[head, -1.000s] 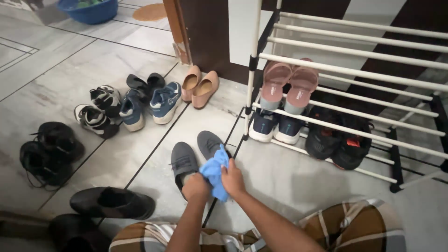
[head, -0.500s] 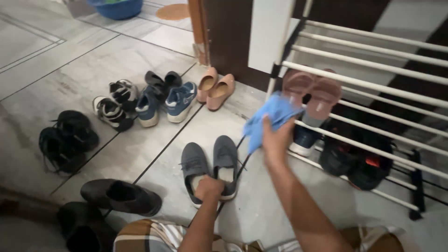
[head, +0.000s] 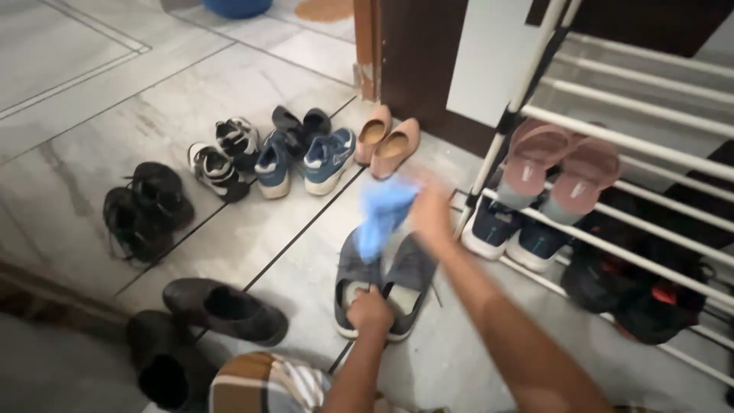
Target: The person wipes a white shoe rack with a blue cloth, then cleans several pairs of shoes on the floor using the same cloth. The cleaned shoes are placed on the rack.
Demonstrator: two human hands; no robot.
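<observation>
Grey slip-on pair (head: 384, 284) sits on the floor, near centre, heels toward the person. Left hand (head: 370, 312) is clenched over both heel openings, pinching the pair together. Right hand (head: 430, 214) is up above the toes, motion-blurred, fingers closed on a blue cloth (head: 382, 211) that hangs over the shoes.

To do this well: keep the pinch at the heel collars so both shoes lift as one, toes level; keep the cloth bunched so it doesn't snag the rack rails.

Surface: grey marble-look floor tile (head: 92, 99) with dark grout lines. White tube shoe rack (head: 612, 153) on the right holds pink slippers (head: 562, 164), navy sneakers (head: 511, 229) and dark shoes below. Far left: blue sneakers (head: 306, 157), beige flats (head: 386, 138), black pairs. Dark wooden door (head: 417, 53) at far centre.
</observation>
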